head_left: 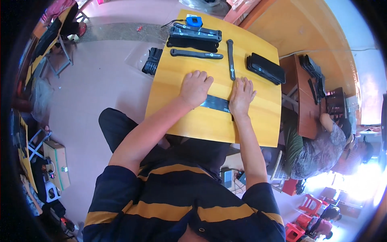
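Note:
A flat, shiny dark strip (216, 103) with small pale print lies across the near half of the yellow table (181, 121). My left hand (195, 89) is closed, knuckles up, over the strip's left end; its fingertips are hidden. At the other end my right hand (242, 97) rests with its fingers stretched forward, palm down. Beyond my hands, a black strap (196, 54) with a rounded tip lies crosswise. Another black strap (231, 59) lies lengthwise, just past my right fingertips.
Behind the crosswise strap sit several stacked dark straps (194, 37) and a blue device (194, 21) with a cord. A pile of black pouches (266, 68) is at the table's right. Bundled black straps (152, 61) lie off the left edge. A person (318, 149) sits at right by a brown table (302, 97).

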A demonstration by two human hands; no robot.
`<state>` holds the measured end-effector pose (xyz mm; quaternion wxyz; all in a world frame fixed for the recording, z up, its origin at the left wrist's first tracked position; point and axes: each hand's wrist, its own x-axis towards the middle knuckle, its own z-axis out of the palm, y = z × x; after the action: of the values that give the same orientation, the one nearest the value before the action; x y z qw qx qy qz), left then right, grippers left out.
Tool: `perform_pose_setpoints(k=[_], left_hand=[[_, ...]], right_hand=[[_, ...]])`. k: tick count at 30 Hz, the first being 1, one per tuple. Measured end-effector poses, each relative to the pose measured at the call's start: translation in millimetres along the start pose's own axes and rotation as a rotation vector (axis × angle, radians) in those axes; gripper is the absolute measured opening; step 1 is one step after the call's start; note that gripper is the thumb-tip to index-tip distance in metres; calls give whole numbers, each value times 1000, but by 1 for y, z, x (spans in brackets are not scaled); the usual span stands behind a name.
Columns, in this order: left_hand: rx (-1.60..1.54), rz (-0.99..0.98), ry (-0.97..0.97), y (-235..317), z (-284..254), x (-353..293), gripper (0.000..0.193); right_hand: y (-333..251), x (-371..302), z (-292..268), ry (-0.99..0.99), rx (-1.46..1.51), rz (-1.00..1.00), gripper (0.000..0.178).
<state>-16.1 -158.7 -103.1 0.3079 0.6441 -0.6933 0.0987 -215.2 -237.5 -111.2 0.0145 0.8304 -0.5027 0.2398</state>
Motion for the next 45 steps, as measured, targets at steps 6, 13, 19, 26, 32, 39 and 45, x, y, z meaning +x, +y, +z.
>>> perform_pose_setpoints(k=[6,13,19,26,32,39,45], left_hand=[[35,-21,-71,5,-9,7,16],[-53,96,-142,61,8,27,15],[-33,94,-70,41,17,11,21],[27,64,-31,-7,-10,-10,31],[1,77,-47,-7,-9,-5,22],[44,-59,-118,-27,-28,-18,28],[53,-75,-131,-20,-23,-16,35]], right_hand=[[3,-2,-1,5,1,-14,37],[-3,1,4,7,24,-67,44],[17,6,7,119,-71,-194,29],[19,2,6,57,-156,-225,34],[25,3,-3,53,-107,-191,34],[-5,5,0,22,-140,-96,36],[8,0,-6,-12,-236,-15,44]])
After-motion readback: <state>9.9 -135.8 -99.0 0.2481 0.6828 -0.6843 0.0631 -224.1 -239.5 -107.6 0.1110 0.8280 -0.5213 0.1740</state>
